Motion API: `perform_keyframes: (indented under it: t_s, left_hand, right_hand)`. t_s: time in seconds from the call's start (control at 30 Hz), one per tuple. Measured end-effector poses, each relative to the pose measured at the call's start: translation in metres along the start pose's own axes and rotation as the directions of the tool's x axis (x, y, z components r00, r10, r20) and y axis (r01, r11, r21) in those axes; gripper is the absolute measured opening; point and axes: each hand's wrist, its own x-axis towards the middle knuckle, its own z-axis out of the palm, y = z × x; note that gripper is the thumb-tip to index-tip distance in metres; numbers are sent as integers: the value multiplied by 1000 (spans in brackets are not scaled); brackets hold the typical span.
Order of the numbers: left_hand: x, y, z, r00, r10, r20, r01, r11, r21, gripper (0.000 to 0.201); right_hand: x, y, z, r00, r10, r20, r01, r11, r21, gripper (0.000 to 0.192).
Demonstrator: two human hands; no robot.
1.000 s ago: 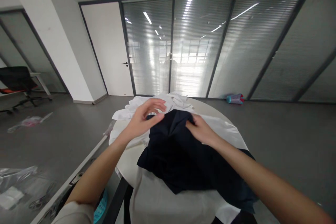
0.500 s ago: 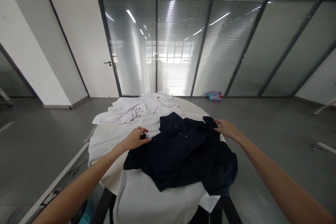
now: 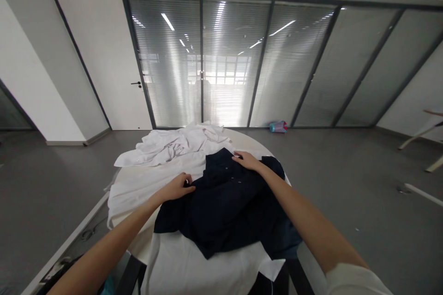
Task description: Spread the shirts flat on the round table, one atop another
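Observation:
A navy blue buttoned shirt (image 3: 221,212) lies spread and rumpled on a round table. Small light buttons run down from its collar. My left hand (image 3: 178,186) is at the shirt's left shoulder, fingers curled and thumb closed on the dark cloth. On the upper part, just right of the collar, rests my right hand (image 3: 247,161), its fingers stretched out and touching the fabric. My right forearm crosses over the shirt's right side and hides part of it.
Rumpled white garments (image 3: 180,143) lie at the table's far left. White cloth (image 3: 194,267) hangs over the near edge of the table (image 3: 238,137). A blue and pink package (image 3: 278,126) is on the floor by the glass partition. Table legs stand at the right.
My right hand has moved left from the shirt's right sleeve to beside the collar. My left hand stays at the left shoulder. The view has shifted slightly right.

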Motion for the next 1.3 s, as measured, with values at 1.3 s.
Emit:
perform_keyframes:
  t_s: [1.3]
  left_hand:
    - [-97,56,52,935,-116,334,352,400,-846,70]
  right_hand:
    - [-143,-11,-56,995,-27,97,11,987,161,36]
